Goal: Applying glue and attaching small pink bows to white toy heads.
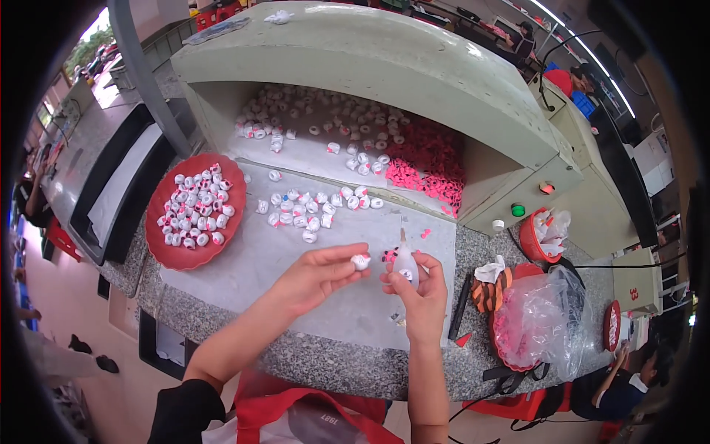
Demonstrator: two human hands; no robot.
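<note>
My left hand [318,277] pinches a small white rounded piece [360,262] between thumb and fingertips. In my right hand [425,292] is a translucent squeeze bottle [405,263], its thin nozzle pointing up and away from me. The two hands are apart, above the pale work sheet [344,307]. Small pink and black bits [389,255] lie just beside the bottle. Beyond my hands, several white pieces with pink parts [299,211] are gathered in a loose group on the sheet.
At the left a red dish [166,248] holds many white pieces. A cream-coloured hood [355,55] arches over more white pieces and a heap of pink parts [425,174]. On the right are a red cup [538,244], a plastic bag [543,314] and a black bar [461,307].
</note>
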